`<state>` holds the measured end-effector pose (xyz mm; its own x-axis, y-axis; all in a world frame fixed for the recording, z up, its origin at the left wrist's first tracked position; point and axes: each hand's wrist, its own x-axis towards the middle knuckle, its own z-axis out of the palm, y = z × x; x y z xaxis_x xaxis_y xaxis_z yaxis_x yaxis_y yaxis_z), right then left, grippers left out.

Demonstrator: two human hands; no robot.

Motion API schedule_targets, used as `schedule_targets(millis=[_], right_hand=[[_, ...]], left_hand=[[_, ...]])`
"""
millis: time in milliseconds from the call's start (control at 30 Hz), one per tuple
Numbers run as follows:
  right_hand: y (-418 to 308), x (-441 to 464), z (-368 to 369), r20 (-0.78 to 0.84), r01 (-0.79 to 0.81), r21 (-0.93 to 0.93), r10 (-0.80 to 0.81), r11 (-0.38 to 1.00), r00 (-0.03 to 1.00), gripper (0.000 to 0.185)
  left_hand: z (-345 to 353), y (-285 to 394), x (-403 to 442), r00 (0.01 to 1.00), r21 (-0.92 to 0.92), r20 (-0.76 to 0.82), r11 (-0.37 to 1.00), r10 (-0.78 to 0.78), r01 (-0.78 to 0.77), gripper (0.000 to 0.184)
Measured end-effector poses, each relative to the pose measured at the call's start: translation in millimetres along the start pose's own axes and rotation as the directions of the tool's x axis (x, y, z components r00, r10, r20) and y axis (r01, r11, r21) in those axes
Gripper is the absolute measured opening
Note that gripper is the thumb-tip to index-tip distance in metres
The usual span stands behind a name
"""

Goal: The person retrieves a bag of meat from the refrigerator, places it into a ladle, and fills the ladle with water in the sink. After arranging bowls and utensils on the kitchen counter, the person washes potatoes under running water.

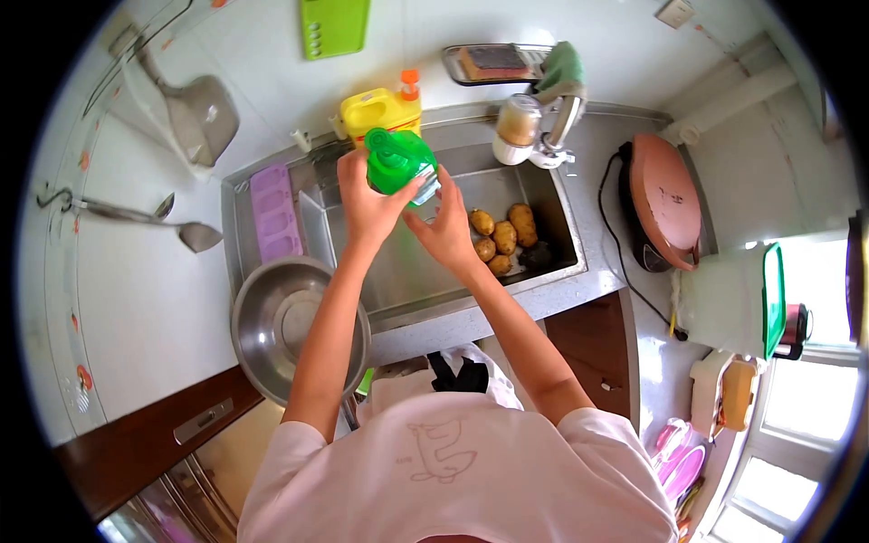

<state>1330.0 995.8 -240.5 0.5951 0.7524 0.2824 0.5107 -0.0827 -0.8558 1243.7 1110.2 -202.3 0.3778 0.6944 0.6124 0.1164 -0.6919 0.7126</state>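
Over the sink, a green bottle is held up between both hands. My left hand has its fingers round the bottle's left and lower side. My right hand is at the bottle's right side, its fingers touching it. Behind the bottle stands a yellow jug beside an orange pump top. Several potatoes lie in the right part of the sink, next to something dark.
A steel bowl sits at the sink's left front, near my left forearm. The faucet with a filter rises at the back right. A purple tray lies left; a pink-lidded electric pan stands right, its black cord on the counter.
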Motion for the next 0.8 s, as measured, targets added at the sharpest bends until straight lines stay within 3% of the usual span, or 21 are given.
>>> schedule_targets(millis=[100,367,467,500,533,600,667,800], right_hand=[[-1,-7,-29,-0.193,-0.028,-0.222,-0.015,0.975,0.981,0.106],[42,-83,-96,-0.343,-0.236,-0.022,0.214,0.972,0.915,0.099],[59,-87,-137,-0.428,-0.225,-0.026,0.192,0.974,0.883,0.098],[66,-76,-157,-0.469,-0.152,-0.102,0.087,0.983,0.879,0.097],[73,-67,-174,-0.456,-0.268,0.047,0.26,0.962,0.851,0.096],[103,-34,-207,-0.501,-0.205,0.08,0.217,0.976,0.838,0.097],[123,11,-233,-0.55,-0.189,-0.064,0.123,0.98,0.826,0.098],[192,100,-256,-0.48,-0.232,-0.043,0.184,0.972,0.858,0.092]], left_hand=[[28,23,-6,0.995,-0.037,0.095,0.999,-0.018,0.021,0.066],[79,94,-74,0.919,-0.148,0.389,0.989,0.058,0.0,0.076],[102,121,-77,0.885,-0.25,0.455,0.968,0.098,0.021,0.078],[111,129,-75,0.882,-0.282,0.449,0.959,0.142,-0.011,0.072],[120,128,-79,0.878,-0.266,0.462,0.964,0.123,0.005,0.067],[138,119,-86,0.872,-0.233,0.483,0.972,0.085,0.034,0.059],[144,123,-91,0.87,-0.188,0.492,0.975,-0.009,0.117,0.042],[148,120,-109,0.856,-0.087,0.484,0.963,-0.183,0.255,0.03]])
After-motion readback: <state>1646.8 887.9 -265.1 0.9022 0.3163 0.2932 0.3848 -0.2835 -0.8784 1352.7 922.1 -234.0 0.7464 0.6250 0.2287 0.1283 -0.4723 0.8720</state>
